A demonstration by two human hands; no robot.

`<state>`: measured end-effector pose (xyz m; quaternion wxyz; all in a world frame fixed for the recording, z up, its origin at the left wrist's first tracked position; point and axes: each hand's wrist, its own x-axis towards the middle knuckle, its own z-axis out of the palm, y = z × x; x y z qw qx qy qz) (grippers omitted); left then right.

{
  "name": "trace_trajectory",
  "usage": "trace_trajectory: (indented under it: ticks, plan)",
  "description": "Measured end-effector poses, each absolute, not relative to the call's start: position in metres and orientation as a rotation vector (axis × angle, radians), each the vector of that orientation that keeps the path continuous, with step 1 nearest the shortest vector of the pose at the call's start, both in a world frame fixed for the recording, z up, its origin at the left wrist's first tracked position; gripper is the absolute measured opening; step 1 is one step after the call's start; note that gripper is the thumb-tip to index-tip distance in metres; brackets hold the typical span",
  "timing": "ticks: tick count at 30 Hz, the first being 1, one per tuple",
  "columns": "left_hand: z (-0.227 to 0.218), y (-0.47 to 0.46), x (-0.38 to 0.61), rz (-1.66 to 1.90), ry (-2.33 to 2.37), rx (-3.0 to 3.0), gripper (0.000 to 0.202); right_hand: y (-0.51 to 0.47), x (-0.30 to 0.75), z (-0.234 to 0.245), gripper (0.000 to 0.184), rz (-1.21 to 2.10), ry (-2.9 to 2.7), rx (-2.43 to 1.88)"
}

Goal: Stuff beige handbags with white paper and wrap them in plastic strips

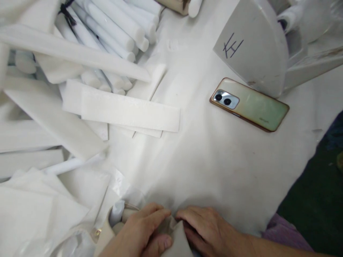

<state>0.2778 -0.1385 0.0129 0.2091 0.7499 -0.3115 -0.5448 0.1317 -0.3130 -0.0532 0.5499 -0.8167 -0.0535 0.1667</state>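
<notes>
At the bottom edge lies a beige bag with a small gold-coloured metal fitting. Whitish stuffing shows in its mouth on the left side. My left hand is closed on the bag's soft beige material, thumb toward me and fingers on the far side. Close beside it, my right hand has its fingers curled over the same material from the right. Its fingertips are partly hidden by the folds, and the bag's lower part is cut off by the frame.
White foam strips and flat sheets pile up on the left. Behind them lie several white rolls, some tied with black cord. A phone rests on the white cloth, beside a white plastic holder.
</notes>
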Motion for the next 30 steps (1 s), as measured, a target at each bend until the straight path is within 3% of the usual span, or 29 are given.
trace_trajectory:
  ticks: [3,7,12,16,21,23,30]
  plan:
    - [0.009,-0.14,0.287,-1.74,-0.786,1.95,0.041,-0.312,0.133,-0.056,0.019,0.336,-0.269,-2.063]
    - [0.006,-0.142,0.283,-1.679,-0.926,1.843,0.044,-0.308,0.13,-0.059,0.03,-0.025,-0.498,-2.19]
    - [0.013,-0.154,0.265,-1.49,-1.138,2.033,0.012,-0.308,0.128,-0.053,0.033,-0.093,-0.514,-2.142]
    - [0.013,-0.158,0.252,-1.391,-1.258,2.215,0.015,-0.318,0.137,-0.042,0.034,0.171,-0.265,-1.914]
    - [0.008,-0.158,0.25,-1.486,-1.04,2.13,0.019,-0.338,0.163,-0.023,0.028,0.716,-0.108,-1.607]
    - [0.005,-0.158,0.251,-1.5,-0.921,2.067,0.021,-0.339,0.169,-0.02,0.035,0.849,-0.058,-1.577]
    - [-0.001,-0.164,0.261,-1.357,-0.982,2.117,0.029,-0.33,0.161,-0.032,0.021,0.8,-0.088,-1.655]
